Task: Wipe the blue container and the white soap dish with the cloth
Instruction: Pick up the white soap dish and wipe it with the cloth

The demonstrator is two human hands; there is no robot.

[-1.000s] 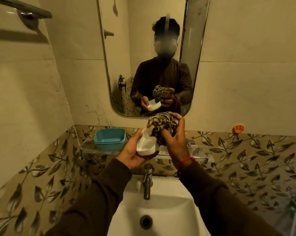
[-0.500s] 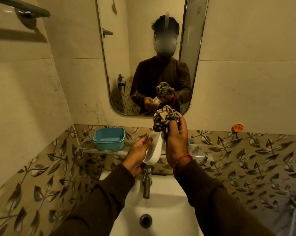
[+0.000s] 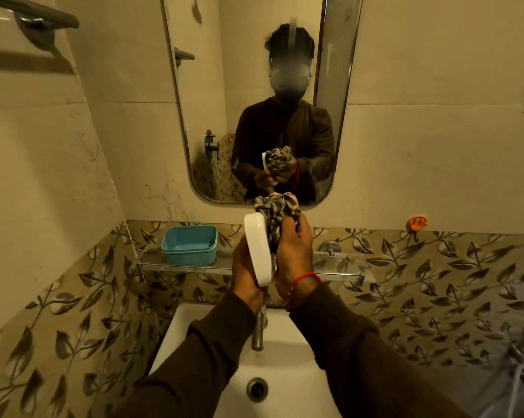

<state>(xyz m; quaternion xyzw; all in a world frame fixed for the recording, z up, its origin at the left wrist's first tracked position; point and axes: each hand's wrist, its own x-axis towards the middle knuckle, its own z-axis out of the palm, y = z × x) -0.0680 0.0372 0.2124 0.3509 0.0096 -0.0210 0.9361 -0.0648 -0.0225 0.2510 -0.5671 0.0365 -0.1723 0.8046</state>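
Observation:
My left hand [image 3: 245, 276] grips the white soap dish [image 3: 257, 248] from below, holding it on edge above the tap. My right hand [image 3: 294, 251] is bunched around a patterned cloth [image 3: 277, 211], pressing it against the dish's right face; the top of the cloth pokes out above my fingers. The blue container [image 3: 189, 244] stands open on the left part of the glass shelf [image 3: 342, 265], apart from both hands.
A white sink [image 3: 285, 369] with a metal tap [image 3: 258, 330] lies under my hands. A mirror [image 3: 254, 86] hangs on the wall ahead. An orange hook [image 3: 416, 222] sticks to the wall at right. A towel bar [image 3: 34, 13] is mounted top left.
The soap dish has turned from lying flat in my left palm to standing on edge. My right hand with the cloth has shifted to its right side.

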